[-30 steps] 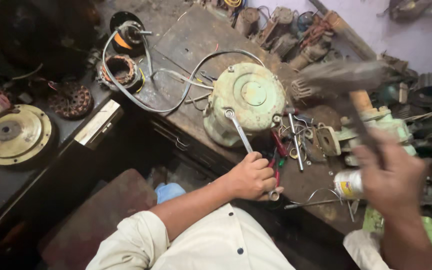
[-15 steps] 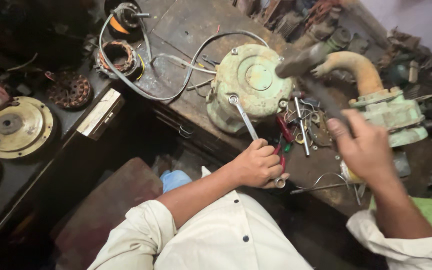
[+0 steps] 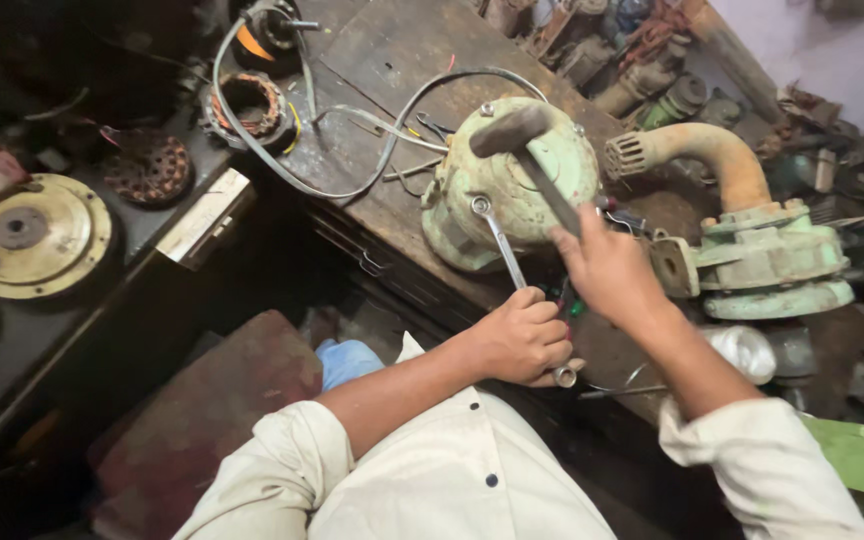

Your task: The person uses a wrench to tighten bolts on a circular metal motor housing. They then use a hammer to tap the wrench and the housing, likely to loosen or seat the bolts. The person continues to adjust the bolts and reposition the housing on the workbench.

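Right hand [image 3: 607,270] is gripping the hammer [image 3: 527,150] over the green motor housing [image 3: 512,185]; left hand [image 3: 522,340] is clamping the spanner [image 3: 497,235], bracing it for a square blow.

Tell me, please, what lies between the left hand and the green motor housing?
In the head view, the shaft of a ring spanner spans that stretch: the left hand grips its lower end, and its ring end lies against the green motor housing. Below it is bare workbench.

The right hand [image 3: 607,265] grips a hammer [image 3: 527,150] whose head rests on the green motor housing [image 3: 512,185]. The left hand [image 3: 522,340] holds a spanner [image 3: 500,240] against the housing. Both stand on a cluttered wooden bench [image 3: 402,60].
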